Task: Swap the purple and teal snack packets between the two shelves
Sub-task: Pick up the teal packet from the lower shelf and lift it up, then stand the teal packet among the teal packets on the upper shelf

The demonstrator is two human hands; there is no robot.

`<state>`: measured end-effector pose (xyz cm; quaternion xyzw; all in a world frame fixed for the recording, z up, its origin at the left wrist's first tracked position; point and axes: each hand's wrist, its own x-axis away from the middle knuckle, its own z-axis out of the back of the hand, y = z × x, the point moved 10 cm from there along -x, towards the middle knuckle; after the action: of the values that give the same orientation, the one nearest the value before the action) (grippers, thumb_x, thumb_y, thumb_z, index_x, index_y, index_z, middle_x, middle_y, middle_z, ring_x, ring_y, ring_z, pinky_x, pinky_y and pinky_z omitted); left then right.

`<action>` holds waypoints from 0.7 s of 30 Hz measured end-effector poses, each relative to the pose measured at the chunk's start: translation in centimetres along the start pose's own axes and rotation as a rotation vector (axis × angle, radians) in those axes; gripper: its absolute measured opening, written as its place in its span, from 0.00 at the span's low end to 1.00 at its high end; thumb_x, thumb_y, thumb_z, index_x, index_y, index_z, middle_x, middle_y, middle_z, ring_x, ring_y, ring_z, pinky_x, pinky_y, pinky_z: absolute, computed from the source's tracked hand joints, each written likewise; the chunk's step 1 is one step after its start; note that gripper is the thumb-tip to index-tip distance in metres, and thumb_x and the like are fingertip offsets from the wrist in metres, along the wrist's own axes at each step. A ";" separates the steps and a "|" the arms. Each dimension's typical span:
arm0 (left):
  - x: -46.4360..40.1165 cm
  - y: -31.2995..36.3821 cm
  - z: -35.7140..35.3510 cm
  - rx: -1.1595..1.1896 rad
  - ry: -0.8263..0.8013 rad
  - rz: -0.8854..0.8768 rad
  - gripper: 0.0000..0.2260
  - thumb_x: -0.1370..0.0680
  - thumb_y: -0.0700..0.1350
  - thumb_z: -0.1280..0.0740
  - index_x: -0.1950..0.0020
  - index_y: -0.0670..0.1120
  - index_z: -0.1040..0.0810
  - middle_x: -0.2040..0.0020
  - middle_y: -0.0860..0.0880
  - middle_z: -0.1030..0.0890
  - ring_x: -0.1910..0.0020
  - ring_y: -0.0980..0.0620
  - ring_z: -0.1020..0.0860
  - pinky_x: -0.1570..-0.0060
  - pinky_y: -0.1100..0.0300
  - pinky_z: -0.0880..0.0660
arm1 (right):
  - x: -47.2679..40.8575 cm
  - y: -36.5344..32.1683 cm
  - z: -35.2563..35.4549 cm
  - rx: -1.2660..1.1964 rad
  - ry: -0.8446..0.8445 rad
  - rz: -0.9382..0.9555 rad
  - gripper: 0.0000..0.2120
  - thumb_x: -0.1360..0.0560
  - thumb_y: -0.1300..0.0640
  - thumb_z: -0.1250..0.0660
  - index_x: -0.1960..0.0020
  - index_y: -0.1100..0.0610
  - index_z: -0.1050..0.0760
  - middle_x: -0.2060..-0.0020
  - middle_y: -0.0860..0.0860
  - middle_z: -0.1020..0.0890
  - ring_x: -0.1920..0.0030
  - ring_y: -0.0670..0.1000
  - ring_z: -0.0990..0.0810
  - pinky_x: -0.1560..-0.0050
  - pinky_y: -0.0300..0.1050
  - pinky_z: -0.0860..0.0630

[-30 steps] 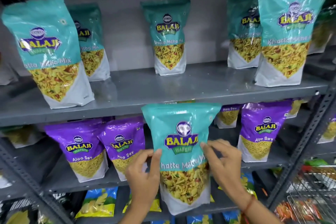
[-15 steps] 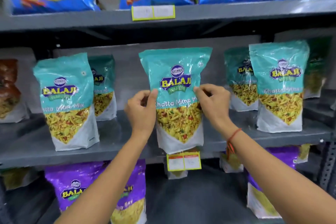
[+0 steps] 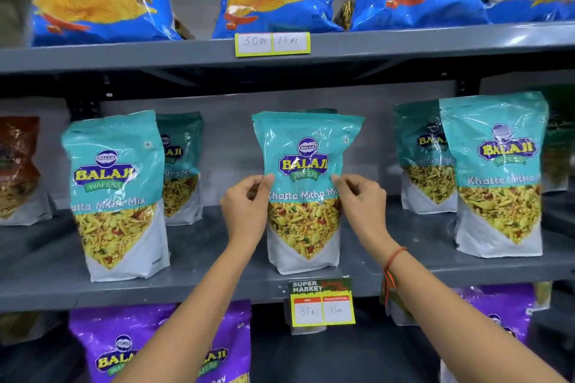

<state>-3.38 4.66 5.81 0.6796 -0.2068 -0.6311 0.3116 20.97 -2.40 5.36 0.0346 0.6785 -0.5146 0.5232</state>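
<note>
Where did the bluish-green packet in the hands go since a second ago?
It went up. A second ago both hands held the teal packet low, in front of the purple packets; now it stands on the middle shelf above them. The left hand and right hand still pinch its sides. The other teal packets stayed put.

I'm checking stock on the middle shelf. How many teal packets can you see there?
5: front left, one behind it, the centre one pinched by both hands, far right front, one behind that. Others may be hidden.
</note>
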 end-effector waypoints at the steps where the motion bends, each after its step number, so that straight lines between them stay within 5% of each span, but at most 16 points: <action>1: 0.0 -0.4 0.0 0.019 -0.021 0.029 0.10 0.25 0.54 0.31 0.55 0.48 0.16 0.60 0.53 0.14 0.60 0.57 0.16 0.58 0.53 0.18 | 0.2 0.3 -0.2 -0.023 -0.033 -0.029 0.14 0.22 0.50 0.32 0.67 0.48 0.23 0.76 0.42 0.23 0.73 0.37 0.26 0.70 0.29 0.34; 4: 0.4 -1.8 0.6 0.045 -0.066 0.123 0.22 0.31 0.61 0.29 0.44 0.49 0.18 0.53 0.52 0.15 0.54 0.56 0.17 0.49 0.50 0.19 | 1.3 1.7 -0.8 -0.121 -0.155 -0.178 0.10 0.25 0.45 0.30 0.49 0.50 0.20 0.59 0.43 0.17 0.60 0.36 0.20 0.59 0.29 0.27; 7: 2.0 -3.8 0.7 -0.030 -0.228 0.247 0.41 0.41 0.68 0.27 0.32 0.54 0.28 0.43 0.54 0.19 0.47 0.58 0.19 0.42 0.52 0.22 | 3.2 3.7 -1.9 -0.133 -0.335 -0.313 0.27 0.30 0.43 0.25 0.34 0.47 0.29 0.45 0.43 0.19 0.45 0.40 0.20 0.45 0.38 0.23; 9: 4.1 -5.6 0.2 -0.125 -0.418 0.339 0.49 0.45 0.69 0.24 0.28 0.57 0.36 0.39 0.54 0.23 0.43 0.55 0.21 0.39 0.51 0.24 | 5.2 4.6 -3.0 -0.086 -0.507 -0.371 0.34 0.33 0.44 0.22 0.33 0.44 0.35 0.44 0.39 0.21 0.44 0.37 0.22 0.46 0.34 0.25; 12: 7.0 -7.1 -1.0 -0.247 -0.639 0.380 0.40 0.44 0.63 0.21 0.35 0.59 0.32 0.41 0.56 0.21 0.46 0.59 0.20 0.40 0.54 0.23 | 7.2 5.2 -4.3 0.027 -0.651 -0.359 0.37 0.35 0.46 0.20 0.35 0.42 0.38 0.46 0.35 0.23 0.47 0.31 0.26 0.53 0.29 0.28; 15: 7.3 -7.2 -1.6 -0.318 -0.612 0.315 0.29 0.39 0.59 0.22 0.42 0.58 0.28 0.45 0.57 0.17 0.52 0.62 0.19 0.49 0.60 0.21 | 7.3 5.5 -4.5 0.037 -0.634 -0.338 0.38 0.37 0.47 0.19 0.35 0.44 0.37 0.47 0.35 0.23 0.47 0.32 0.26 0.58 0.25 0.26; 21: 6.5 -8.2 -3.7 -0.310 -0.608 0.300 0.32 0.40 0.60 0.22 0.40 0.55 0.27 0.43 0.55 0.17 0.48 0.56 0.18 0.45 0.51 0.20 | 6.0 6.4 -3.6 0.063 -0.649 -0.337 0.44 0.38 0.46 0.18 0.29 0.47 0.37 0.40 0.43 0.23 0.41 0.45 0.23 0.52 0.28 0.30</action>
<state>0.13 6.76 -4.47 0.3683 -0.2892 -0.7752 0.4241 19.60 0.24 -3.63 -0.2267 0.4572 -0.5982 0.6179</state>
